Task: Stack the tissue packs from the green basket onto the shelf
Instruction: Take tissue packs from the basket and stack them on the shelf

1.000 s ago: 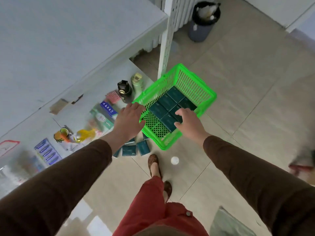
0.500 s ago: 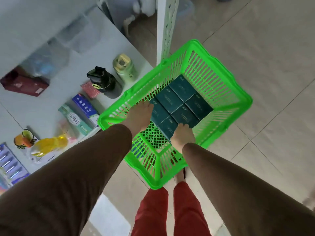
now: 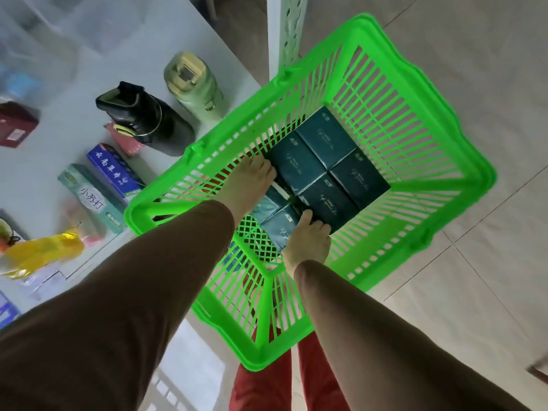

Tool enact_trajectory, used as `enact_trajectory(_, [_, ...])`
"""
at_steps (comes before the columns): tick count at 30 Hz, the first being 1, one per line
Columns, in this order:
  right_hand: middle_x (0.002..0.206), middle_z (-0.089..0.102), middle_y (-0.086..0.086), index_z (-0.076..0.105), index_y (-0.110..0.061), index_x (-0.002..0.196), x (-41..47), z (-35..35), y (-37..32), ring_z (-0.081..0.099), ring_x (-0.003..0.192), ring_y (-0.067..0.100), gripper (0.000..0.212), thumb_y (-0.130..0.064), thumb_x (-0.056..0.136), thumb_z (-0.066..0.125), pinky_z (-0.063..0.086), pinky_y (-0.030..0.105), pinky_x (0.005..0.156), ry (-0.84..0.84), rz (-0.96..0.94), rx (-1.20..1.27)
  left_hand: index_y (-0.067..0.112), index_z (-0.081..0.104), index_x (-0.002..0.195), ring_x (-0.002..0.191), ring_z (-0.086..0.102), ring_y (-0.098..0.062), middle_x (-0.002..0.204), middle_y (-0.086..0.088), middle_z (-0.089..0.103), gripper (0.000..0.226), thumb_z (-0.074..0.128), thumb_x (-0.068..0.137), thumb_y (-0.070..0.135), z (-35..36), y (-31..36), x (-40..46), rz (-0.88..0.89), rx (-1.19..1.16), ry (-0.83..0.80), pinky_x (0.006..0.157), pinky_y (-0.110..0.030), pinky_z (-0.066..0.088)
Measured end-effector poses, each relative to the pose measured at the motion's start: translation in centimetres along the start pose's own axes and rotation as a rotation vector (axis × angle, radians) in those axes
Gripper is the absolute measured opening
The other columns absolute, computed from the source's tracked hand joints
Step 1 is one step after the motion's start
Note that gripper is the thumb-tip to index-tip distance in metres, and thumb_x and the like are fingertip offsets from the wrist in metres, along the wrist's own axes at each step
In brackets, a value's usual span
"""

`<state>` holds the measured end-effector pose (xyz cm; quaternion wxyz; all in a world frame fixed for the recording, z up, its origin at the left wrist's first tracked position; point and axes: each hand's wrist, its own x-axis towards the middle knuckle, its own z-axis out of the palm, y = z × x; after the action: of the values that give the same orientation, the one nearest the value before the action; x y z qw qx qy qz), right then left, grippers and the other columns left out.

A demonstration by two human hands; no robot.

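Both hands are down inside the basket (image 3: 430,185), working on the same near pair of packs. Left hand (image 3: 249,185) reaches in from the shelf side, fingers bent over the far end of a pack (image 3: 268,203) that has tipped up off the basket floor, a pale edge showing under the knuckles; it looks like a grip, though the fingertips are hidden. Right hand (image 3: 308,241) comes in from the near side, its fingers curled over the near end of the neighbouring pack (image 3: 281,229), thumb lying along the pack's edge. Holding the two from opposite ends lets the pair be squeezed together and lifted as one load, which I judge is the aim. Four more packs (image 3: 326,161) lie flat in a tight block farther in, touching one another, untouched. Mesh shows bare in the near corner. Just left of the basket is the shelf (image 3: 148,40), carrying a black bottle (image 3: 142,120), a pale green bottle (image 3: 192,84) and some boxes (image 3: 98,188); I cannot see stacked packs there, so most of the job seems to remain.
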<state>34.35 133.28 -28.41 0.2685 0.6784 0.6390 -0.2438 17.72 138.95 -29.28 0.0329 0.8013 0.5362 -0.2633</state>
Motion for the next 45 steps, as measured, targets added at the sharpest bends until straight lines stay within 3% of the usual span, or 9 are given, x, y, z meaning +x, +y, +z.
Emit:
enact_trajectory(4, [0.128, 0.054, 0.011, 0.052, -0.012, 0.124, -0.1, -1.3, 0.2, 0.043, 0.122, 0.029, 0.042, -0.025, 0.085, 0.063, 0.043, 0.038, 0.095, -0.060, 0.024, 0.000, 0.010, 0.056, 0.123, 0.109, 0.048, -0.025, 0.123, -0.007, 0.052, 0.038, 0.065, 0.086, 0.011, -0.7, -0.3, -1.8, -0.064, -0.015, -0.123, 0.085, -0.035, 0.045])
enact_trajectory(7, [0.129, 0.051, 0.013, 0.053, -0.009, 0.123, -1.1, -4.7, 1.2, 0.044, 0.120, 0.033, 0.049, -0.026, 0.079, 0.069, 0.044, 0.038, 0.093, -0.081, -0.037, 0.070, 0.010, 0.057, 0.116, 0.107, 0.052, -0.026, 0.116, -0.007, 0.054, 0.028, 0.059, 0.088, 0.010, -2.9, -0.8, -5.0, -0.224, -0.149, -0.125, 0.083, -0.036, 0.048])
enact_trajectory(11, [0.114, 0.060, 0.008, 0.050, -0.013, 0.115, -4.5, -12.6, 4.1, 0.063, 0.104, 0.029, 0.054, -0.029, 0.073, 0.081, 0.051, 0.033, 0.084, -0.147, -0.263, 0.389, 0.016, 0.053, 0.116, 0.106, 0.058, -0.028, 0.113, -0.006, 0.056, 0.050, 0.074, 0.079, 0.043, -9.0, -2.3, -11.2, -0.452, -0.445, -0.111, 0.076, -0.039, 0.049])
enact_trajectory(17, [0.099, 0.066, -0.009, 0.059, -0.028, 0.108, -13.7, -26.0, 5.8, 0.064, 0.085, -0.003, 0.044, -0.035, 0.074, 0.086, 0.047, 0.016, 0.071, -0.031, -0.666, 0.628, 0.026, 0.050, 0.090, 0.098, 0.062, -0.028, 0.101, -0.002, 0.062, 0.045, 0.071, 0.073, 0.061, -20.0, -7.3, -25.1, -0.764, -0.829, 0.066, 0.070, -0.034, 0.041])
enact_trajectory(21, [0.108, 0.068, -0.014, 0.055, -0.025, 0.121, -20.5, -32.1, 3.1, 0.065, 0.093, -0.008, 0.057, -0.018, 0.074, 0.087, 0.046, 0.011, 0.079, -0.023, -0.814, 0.737, 0.026, 0.050, 0.087, 0.084, 0.060, -0.028, 0.084, 0.001, 0.062, 0.040, 0.074, 0.072, 0.054, -26.1, -10.8, -34.8, -0.860, -0.957, 0.204, 0.061, -0.033, 0.036])
enact_trajectory(27, [0.109, 0.059, -0.024, 0.046, -0.033, 0.120, -32.0, -36.6, -5.5, 0.060, 0.094, -0.012, 0.067, -0.026, 0.064, 0.081, 0.046, 0.007, 0.076, 0.034, -1.007, 0.806, 0.022, 0.057, 0.097, 0.076, 0.057, -0.020, 0.087, 0.001, 0.063, 0.034, 0.075, 0.073, 0.038, -29.8, -18.0, -49.9, -0.928, -1.014, 0.407, 0.061, -0.029, 0.044])
enact_trajectory(34, [0.111, 0.070, -0.005, 0.055, -0.030, 0.112, -40.3, -36.4, -18.5, 0.067, 0.104, 0.015, 0.053, -0.019, 0.068, 0.082, 0.053, 0.041, 0.093, -0.013, -1.085, 1.102, 0.025, 0.056, 0.110, 0.079, 0.059, -0.016, 0.102, 0.007, 0.062, 0.043, 0.078, 0.075, 0.038, -28.7, -29.0, -62.2, -0.934, -0.950, 0.546, 0.056, -0.027, 0.042])
enact_trajectory(39, [0.111, 0.064, -0.021, 0.046, -0.030, 0.115, -42.2, -36.1, -27.6, 0.069, 0.099, 0.005, 0.043, -0.006, 0.089, 0.070, 0.057, 0.047, 0.090, -0.073, -1.122, 1.136, 0.024, 0.058, 0.114, 0.091, 0.057, -0.018, 0.106, 0.007, 0.060, 0.047, 0.079, 0.075, 0.037, -27.3, -37.0, -65.2, -0.918, -0.890, 0.603, 0.071, -0.032, 0.043])
enact_trajectory(45, [0.122, 0.061, -0.011, 0.045, -0.036, 0.116, -39.6, -38.3, -36.8, 0.069, 0.105, 0.011, 0.056, -0.015, 0.076, 0.078, 0.061, 0.040, 0.081, 0.064, -1.083, 1.141, 0.021, 0.057, 0.118, 0.097, 0.056, -0.023, 0.111, -0.001, 0.060, 0.049, 0.080, 0.075, 0.031, -25.3, -47.9, -62.1, -0.877, -0.797, 0.605, 0.079, -0.034, 0.046])
